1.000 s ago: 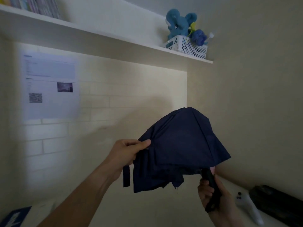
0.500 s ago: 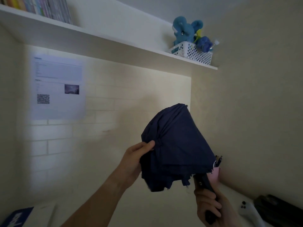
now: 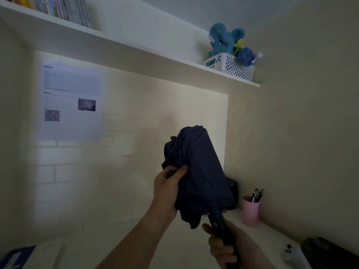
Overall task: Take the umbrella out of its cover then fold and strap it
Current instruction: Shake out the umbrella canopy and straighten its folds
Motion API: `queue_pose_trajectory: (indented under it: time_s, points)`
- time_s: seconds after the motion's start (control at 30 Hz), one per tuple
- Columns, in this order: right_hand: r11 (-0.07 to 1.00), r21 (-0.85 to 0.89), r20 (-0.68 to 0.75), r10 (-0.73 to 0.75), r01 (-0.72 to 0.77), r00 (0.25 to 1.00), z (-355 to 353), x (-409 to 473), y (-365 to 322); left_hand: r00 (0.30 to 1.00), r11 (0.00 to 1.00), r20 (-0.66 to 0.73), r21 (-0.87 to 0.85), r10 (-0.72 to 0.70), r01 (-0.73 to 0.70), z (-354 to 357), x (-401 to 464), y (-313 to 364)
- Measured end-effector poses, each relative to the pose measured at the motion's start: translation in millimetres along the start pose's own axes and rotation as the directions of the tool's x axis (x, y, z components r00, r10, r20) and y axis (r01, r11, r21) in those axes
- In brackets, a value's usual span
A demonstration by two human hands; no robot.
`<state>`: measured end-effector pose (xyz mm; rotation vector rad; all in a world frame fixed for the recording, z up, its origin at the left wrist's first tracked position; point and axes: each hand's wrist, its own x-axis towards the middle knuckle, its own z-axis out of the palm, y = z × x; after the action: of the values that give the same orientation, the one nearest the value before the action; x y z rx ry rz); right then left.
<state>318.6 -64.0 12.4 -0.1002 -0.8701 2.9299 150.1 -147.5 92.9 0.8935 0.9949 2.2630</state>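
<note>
A dark navy folding umbrella (image 3: pixel 202 167) is held upright in front of me, its canopy collapsed into loose folds and its tip pointing up. My left hand (image 3: pixel 167 189) squeezes the canopy cloth on its left side, thumb pressed across the folds. Below, my right hand (image 3: pixel 223 247) is wrapped round the black handle (image 3: pixel 221 226) at the bottom. No cover is in view, and I cannot make out the strap among the folds.
A pink cup of pens (image 3: pixel 250 209) and a black box (image 3: pixel 232 188) stand on the white desk at right. A white controller (image 3: pixel 291 253) and a dark case (image 3: pixel 330 251) lie at the lower right. Overhead runs a shelf (image 3: pixel 136 47) with a basket and a blue plush toy.
The canopy has gone from half spread to gathered narrow. My left hand has closed in around the cloth, and the view has tipped down, showing more of the desk.
</note>
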Motion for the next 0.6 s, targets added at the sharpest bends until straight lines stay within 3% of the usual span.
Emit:
queue_pose_trajectory:
  time_s: [0.07,0.13,0.2,0.23,0.27,0.3,0.33,0.4,0.5,0.6]
  points:
    - [0.997,-0.08,-0.238,-0.014,-0.005,0.971,14,-2,-3,0.997,0.999,-0.067,0.028,0.029,-0.027,2,-3,-2]
    - [0.97,-0.231,-0.437,-0.176,0.079,0.882,22,-3,0,0.991,0.997,-0.117,0.052,0.057,-0.052,2,-5,-4]
    - [0.849,-0.502,-0.595,-0.477,0.165,0.647,25,-13,-7,0.981,0.994,-0.17,0.075,0.09,-0.078,0,-5,-7]
    - [0.738,-0.651,-0.584,-0.637,0.178,0.504,30,-17,-13,0.976,0.993,-0.193,0.083,0.102,-0.087,-1,-4,-8]
    - [0.608,-0.783,-0.514,-0.752,0.132,0.412,38,-21,-18,0.971,0.992,-0.216,0.088,0.107,-0.09,-2,-3,-10]
    - [0.443,-0.889,-0.367,-0.841,0.115,0.398,49,-27,-21,0.966,0.992,-0.235,0.093,0.108,-0.089,-2,-2,-11]
    - [0.259,-0.961,-0.189,-0.871,0.097,0.453,61,-29,-23,0.962,0.992,-0.249,0.096,0.107,-0.086,-3,-1,-13]
    - [0.012,-0.998,-0.052,-0.784,-0.069,0.619,78,-25,-35,0.96,0.992,-0.26,0.096,0.101,-0.078,-2,-2,-17]
    - [0.141,-0.985,-0.171,-0.692,-0.102,0.701,102,-4,-59,0.968,0.993,-0.236,0.096,0.084,-0.063,1,-8,-22]
    - [0.143,-0.985,-0.165,-0.603,-0.098,0.781,107,18,-70,0.979,0.99,-0.182,0.121,0.094,-0.072,4,-14,-25]
